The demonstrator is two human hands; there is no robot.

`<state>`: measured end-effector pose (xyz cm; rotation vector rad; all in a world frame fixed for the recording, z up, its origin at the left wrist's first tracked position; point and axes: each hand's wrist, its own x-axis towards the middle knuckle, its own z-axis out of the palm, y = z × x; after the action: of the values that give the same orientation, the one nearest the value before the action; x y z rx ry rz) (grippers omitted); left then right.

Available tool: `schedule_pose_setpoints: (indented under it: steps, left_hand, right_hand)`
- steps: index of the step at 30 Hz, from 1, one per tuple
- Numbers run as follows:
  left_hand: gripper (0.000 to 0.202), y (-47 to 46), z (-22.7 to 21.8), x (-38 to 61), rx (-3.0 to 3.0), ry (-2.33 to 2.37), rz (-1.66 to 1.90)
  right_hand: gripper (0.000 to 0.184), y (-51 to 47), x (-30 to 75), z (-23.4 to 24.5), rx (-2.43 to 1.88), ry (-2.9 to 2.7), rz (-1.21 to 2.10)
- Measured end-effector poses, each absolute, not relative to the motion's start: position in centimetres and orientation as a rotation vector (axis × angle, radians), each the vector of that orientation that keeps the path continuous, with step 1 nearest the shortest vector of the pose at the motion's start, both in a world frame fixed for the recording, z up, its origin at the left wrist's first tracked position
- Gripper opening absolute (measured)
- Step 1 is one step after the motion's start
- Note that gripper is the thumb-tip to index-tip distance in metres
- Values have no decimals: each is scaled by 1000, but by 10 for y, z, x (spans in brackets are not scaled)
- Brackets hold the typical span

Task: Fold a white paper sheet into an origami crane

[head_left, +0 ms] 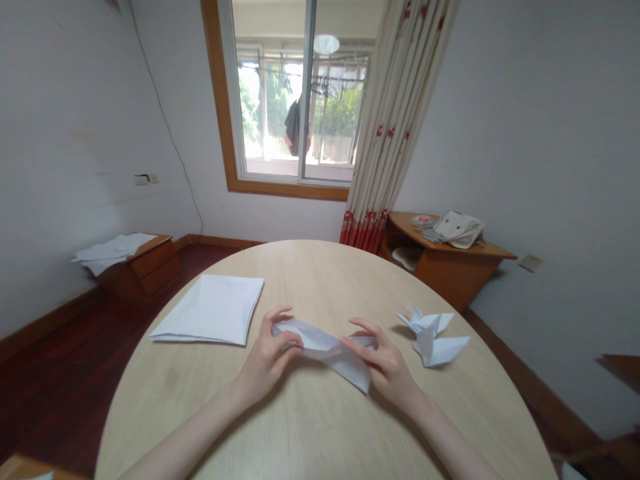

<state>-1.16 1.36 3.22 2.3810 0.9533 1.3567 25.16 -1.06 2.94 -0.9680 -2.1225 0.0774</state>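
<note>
A partly folded sheet of white paper [325,345] is held between my two hands, just over the middle of the round table [300,427]. My left hand [273,348] pinches its left end, thumb in front and fingers behind. At the right end, my right hand [383,360] grips the paper with thumb and fingers. One pointed corner hangs down toward me near the right hand. To the right lie two folded paper figures [443,350] with pointed wings, close together. A stack of white paper [213,310] lies to the left of my left hand.
Behind the table is a window [300,100] with a patterned curtain [385,133]. A wooden corner desk [445,267] with a bag on it stands at the back right. At the left wall, a low drawer cabinet [155,267] carries more paper.
</note>
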Motion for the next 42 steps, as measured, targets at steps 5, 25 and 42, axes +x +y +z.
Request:
schedule_pose_setpoints:
  steps: [5,25,42]
  left_hand:
    - [18,12,35,-12,2387,899,1343]
    - [27,5,47,-14,2574,857,1308]
    - [29,3,42,-11,2466,1001,1295]
  right_hand:
    - [33,-15,247,34,-968,-2067,101]
    - [20,-19,241,39,-855,-2100,18]
    - [20,-25,241,44,-857,-2117,-68]
